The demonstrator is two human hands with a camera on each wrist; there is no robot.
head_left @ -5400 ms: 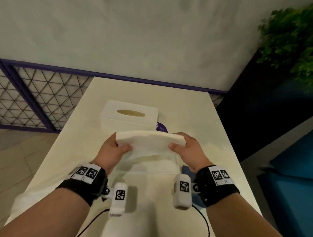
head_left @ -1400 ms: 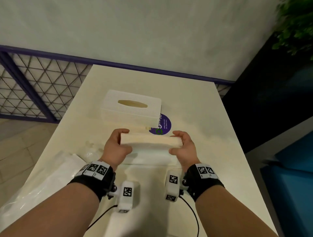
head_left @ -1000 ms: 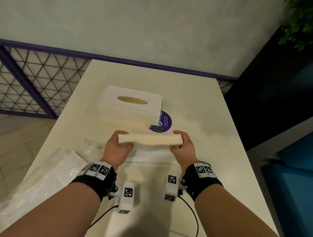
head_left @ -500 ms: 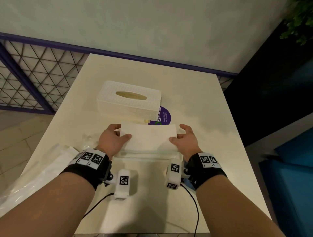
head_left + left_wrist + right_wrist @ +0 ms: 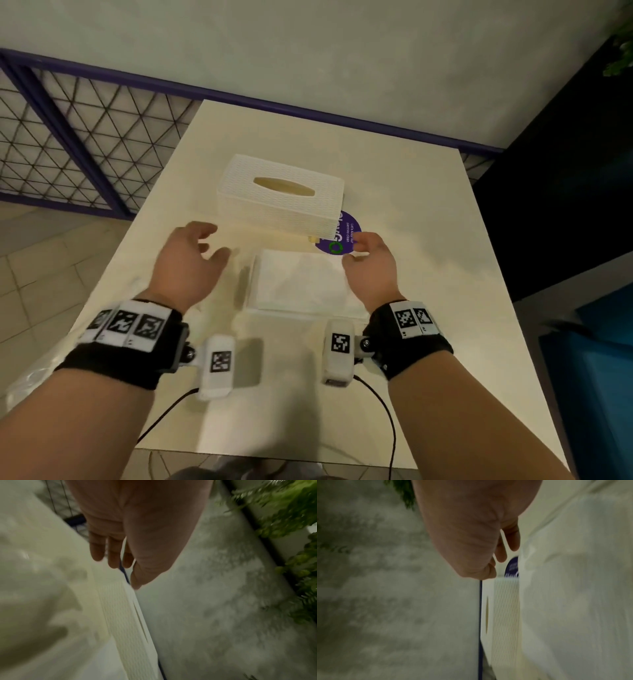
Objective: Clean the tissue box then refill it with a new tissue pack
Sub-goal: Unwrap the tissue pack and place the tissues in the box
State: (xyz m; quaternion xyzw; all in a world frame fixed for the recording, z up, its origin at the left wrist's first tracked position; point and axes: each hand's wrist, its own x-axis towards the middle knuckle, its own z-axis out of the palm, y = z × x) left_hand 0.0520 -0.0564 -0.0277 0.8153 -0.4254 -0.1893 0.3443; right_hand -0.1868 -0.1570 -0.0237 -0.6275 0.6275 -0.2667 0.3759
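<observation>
The white woven-pattern tissue box cover [image 5: 279,197] stands mid-table with its oval slot facing up; it also shows in the left wrist view [image 5: 126,622] and the right wrist view [image 5: 503,615]. In front of it a white stack of tissues [image 5: 299,282] lies flat on a low white base. My left hand [image 5: 191,260] hovers to the left of the stack, fingers spread and empty. At the stack's right far corner my right hand [image 5: 368,263] is loosely curved and holds nothing.
A round purple sticker [image 5: 344,234] lies on the cream table [image 5: 411,222] beside the box. Clear plastic wrapping [image 5: 30,373] lies at the table's near left edge. A purple-framed mesh railing [image 5: 85,137] stands left; a wall is behind, and plants [image 5: 291,520] are at the right.
Both hands lowered the tissue stack onto the table in front of the box, then let go and drew apart. The left hand moved further left.
</observation>
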